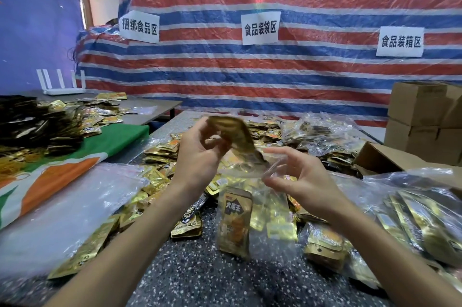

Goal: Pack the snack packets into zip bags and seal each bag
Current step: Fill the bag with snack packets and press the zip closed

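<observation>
One packet (235,219) lies in the zip bag (271,206); left grip (197,154) holds a second packet (232,131), right grip (300,176) pinches the bag's mouth; loose heaps (160,156) remain.

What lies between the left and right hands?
Head view: the gold snack packet the left hand holds, its lower end at the mouth of the clear zip bag the right hand pinches.

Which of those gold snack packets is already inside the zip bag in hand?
The upright packet with dark characters, inside the clear zip bag that the right hand pinches. The left hand holds another packet above it; the rest lie on the table.
</observation>
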Demonstrator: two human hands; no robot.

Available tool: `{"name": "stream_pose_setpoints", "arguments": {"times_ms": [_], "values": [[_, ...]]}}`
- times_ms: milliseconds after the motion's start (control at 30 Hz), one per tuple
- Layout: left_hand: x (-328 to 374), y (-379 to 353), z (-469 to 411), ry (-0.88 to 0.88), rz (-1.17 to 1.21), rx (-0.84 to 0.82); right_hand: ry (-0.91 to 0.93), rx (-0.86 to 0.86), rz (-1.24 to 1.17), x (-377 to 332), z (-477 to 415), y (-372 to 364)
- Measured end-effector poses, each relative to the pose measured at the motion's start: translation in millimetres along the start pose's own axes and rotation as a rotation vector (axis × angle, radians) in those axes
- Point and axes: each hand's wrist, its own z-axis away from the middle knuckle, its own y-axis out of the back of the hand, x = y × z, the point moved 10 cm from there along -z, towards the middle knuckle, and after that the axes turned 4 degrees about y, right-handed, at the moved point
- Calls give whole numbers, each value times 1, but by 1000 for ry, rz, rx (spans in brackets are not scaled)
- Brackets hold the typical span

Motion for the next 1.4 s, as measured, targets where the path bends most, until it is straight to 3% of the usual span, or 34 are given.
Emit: {"name": "stream_pose_setpoints", "arguments": {"times_ms": [133, 333, 533, 700, 800, 867, 967, 1133, 1267, 1400], "values": [[-12, 11, -1, -16, -46, 12, 29, 45, -42, -1, 1, 5], [-44, 10, 2, 143, -184, 91, 96, 78, 50, -9, -3, -2], [-50, 1, 1, 216, -162, 34, 99, 75, 87, -6, -5, -10], [-48, -9, 2, 235, -149, -62, 122, 58, -33, -9, -8, -15], [-63, 4, 3, 400, -387, -39, 116, 114, -213, -8, -6, -3], [-77, 9, 8, 544, -542, -109, 91, 124, -271, -4, -5, 2], [-75, 9, 9, 575, -473, -198, 66, 124, -236, -1, -4, 8], [-46, 13, -10, 429, -409, -147, 39, 104, -250, -4, -5, 18], [-42, 10, -10, 517, -266, -201, 5, 65, -273, -13, -7, 29], [-46, 6, -9, 559, -242, -240, -2, -27, -118, -21, -7, 29]]}}
